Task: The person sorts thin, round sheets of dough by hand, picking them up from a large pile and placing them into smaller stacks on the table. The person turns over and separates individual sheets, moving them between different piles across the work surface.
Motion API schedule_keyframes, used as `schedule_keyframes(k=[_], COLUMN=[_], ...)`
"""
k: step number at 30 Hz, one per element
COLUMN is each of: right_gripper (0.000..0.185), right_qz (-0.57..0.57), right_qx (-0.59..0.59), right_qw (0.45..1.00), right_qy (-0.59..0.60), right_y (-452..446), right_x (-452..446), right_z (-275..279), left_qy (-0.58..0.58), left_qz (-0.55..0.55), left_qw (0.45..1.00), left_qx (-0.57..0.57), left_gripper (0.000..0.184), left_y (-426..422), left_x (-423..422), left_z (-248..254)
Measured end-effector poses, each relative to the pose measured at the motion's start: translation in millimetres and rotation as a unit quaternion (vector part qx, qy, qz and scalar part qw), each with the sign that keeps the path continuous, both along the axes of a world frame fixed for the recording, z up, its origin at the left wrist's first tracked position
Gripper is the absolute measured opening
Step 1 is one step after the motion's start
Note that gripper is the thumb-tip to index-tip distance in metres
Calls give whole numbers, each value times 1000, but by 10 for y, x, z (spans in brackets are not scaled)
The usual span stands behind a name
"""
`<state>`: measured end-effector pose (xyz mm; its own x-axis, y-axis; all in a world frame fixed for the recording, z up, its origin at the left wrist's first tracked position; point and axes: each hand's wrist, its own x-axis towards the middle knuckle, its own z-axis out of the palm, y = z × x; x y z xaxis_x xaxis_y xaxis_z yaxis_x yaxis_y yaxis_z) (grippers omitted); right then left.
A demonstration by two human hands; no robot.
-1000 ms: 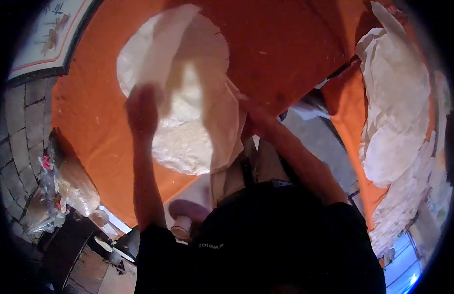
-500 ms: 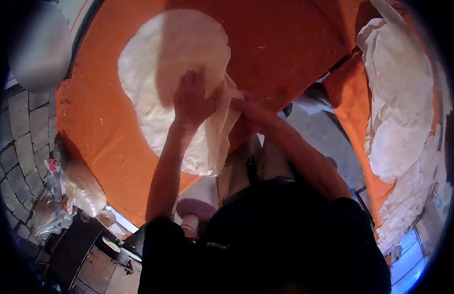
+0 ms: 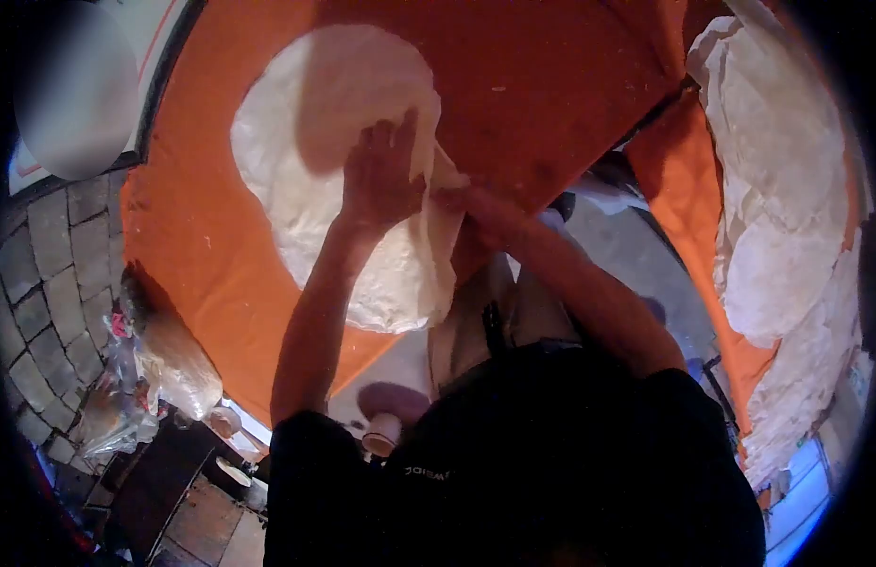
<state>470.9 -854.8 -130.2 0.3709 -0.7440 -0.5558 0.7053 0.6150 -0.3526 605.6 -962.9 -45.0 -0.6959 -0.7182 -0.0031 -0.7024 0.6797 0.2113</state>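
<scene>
Thin, pale round sheets (image 3: 296,123) lie overlapping on an orange cloth (image 3: 211,236). My left hand (image 3: 383,175) rests flat on them, its fingers spread and pointing away from me. At the right edge of the sheets is my right hand (image 3: 462,200), with its fingers closed at a raised, folded edge. Those fingertips are dark and partly hidden, so their exact grip on the edge is hard to see.
More pale sheets (image 3: 778,189) are piled along the right side. Plastic bags (image 3: 178,364) sit at the lower left, near a paved floor (image 3: 51,302). A framed panel (image 3: 159,57) stands at the upper left. A pale cup (image 3: 382,434) is below the cloth.
My left hand has moved right from the left side of the sheets and now lies flat on them. The lifted sheet is down. My right hand stays at the right edge.
</scene>
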Motion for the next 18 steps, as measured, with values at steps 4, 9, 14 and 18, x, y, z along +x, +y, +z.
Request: schedule_keyframes(k=[4, 9, 14, 18], right_gripper=[45, 30, 26, 25], right_qz=[3, -39, 72, 29], right_qx=[-40, -66, -266, -151], right_qw=[997, 997, 920, 973], right_qy=[69, -6, 280, 173], right_y=[0, 66, -232, -215], right_x=[-83, -136, 131, 187], right_z=[162, 299, 93, 408], left_qy=[56, 133, 269, 51], left_qz=[-14, 43, 250, 228], left_qw=[998, 990, 892, 966], left_qx=[-22, 0, 265, 112], left_gripper=[73, 70, 77, 69], left_y=[36, 67, -115, -322], left_x=[47, 97, 150, 77], left_z=[-28, 4, 312, 380])
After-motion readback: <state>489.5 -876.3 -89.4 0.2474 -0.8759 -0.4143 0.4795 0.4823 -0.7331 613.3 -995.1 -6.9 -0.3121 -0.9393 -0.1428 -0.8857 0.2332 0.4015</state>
